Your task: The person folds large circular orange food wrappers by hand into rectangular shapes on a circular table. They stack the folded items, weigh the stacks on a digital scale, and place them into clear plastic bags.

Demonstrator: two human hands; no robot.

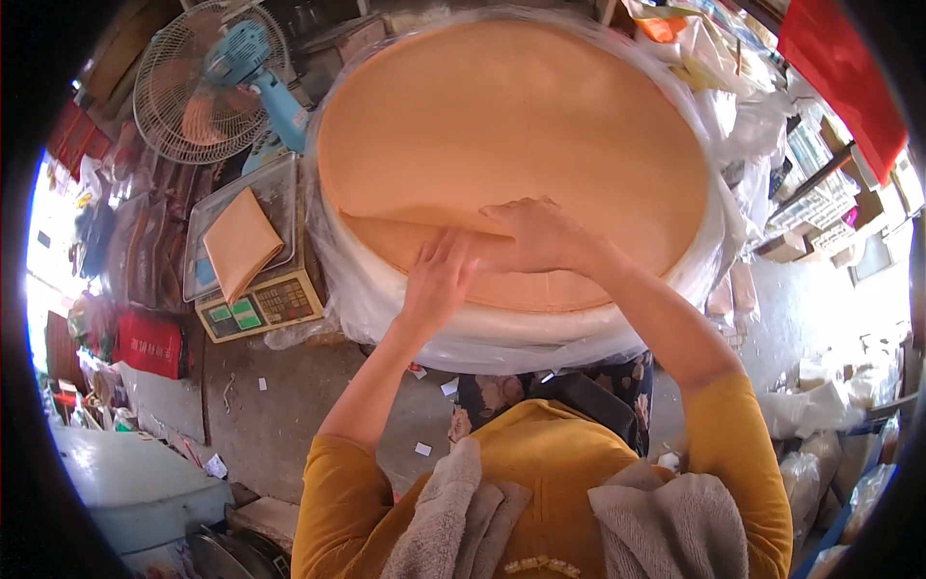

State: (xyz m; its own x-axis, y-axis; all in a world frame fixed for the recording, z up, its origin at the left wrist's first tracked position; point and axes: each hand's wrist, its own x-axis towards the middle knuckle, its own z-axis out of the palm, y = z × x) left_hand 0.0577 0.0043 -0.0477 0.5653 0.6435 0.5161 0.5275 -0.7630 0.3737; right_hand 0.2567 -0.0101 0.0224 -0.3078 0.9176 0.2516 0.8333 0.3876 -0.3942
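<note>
A stack of large round orange-tan sheets (506, 130) lies before me on a round support wrapped in clear plastic (463, 347). The top sheet has a raised fold along its near left part. My left hand (443, 271) rests at that fold, fingers extended, near the front edge. Just right of it, my right hand (542, 235) is on the sheet at the fold's right end; whether its fingers pinch the sheet is unclear. A folded sheet of like colour (242, 242) sits on the metal tray (195, 279) of a digital scale (271, 307) at the left.
A blue fan (246, 65) stands behind the scale. Packed plastic bags (145, 253) and a red bag (148, 344) are at the left. More plastic bags (759, 130) crowd the right. Paper scraps (423, 449) lie on the floor.
</note>
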